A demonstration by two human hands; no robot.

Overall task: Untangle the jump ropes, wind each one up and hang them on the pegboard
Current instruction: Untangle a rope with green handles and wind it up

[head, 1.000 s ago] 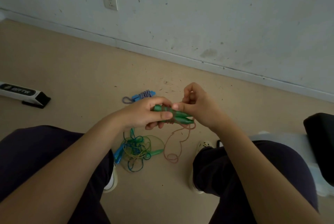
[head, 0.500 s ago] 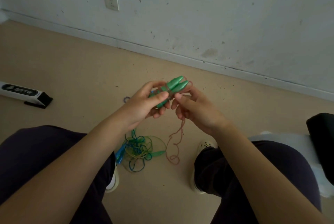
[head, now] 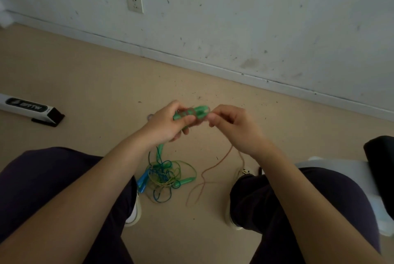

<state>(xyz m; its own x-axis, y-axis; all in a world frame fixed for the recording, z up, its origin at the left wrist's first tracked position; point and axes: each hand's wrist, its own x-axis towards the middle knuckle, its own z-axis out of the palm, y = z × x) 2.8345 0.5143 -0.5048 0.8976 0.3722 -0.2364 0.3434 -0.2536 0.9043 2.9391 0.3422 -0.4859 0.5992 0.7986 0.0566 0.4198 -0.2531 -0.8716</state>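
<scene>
My left hand (head: pixel 168 123) grips a pair of green jump rope handles (head: pixel 199 111) held together, with turns of orange-brown cord wrapped round them. My right hand (head: pixel 232 126) pinches that cord just right of the handles. The loose orange-brown cord (head: pixel 210 170) hangs from my right hand down to the floor in a loop. On the floor between my knees lies a tangle of blue and yellow-green ropes (head: pixel 165 176) with a blue handle (head: pixel 142 180) and a green handle (head: pixel 184 181). No pegboard is in view.
A white and black box (head: pixel 27 109) lies on the tan floor at the left. A wall socket (head: pixel 134 5) sits on the white wall ahead. My white shoes (head: pixel 234 219) flank the tangle. A white seat with a black object (head: pixel 381 168) is at the right.
The handles have tipped from pointing up-right to lying nearly level. My right hand has moved from below them to their right end with the cord, and less cord hangs loose.
</scene>
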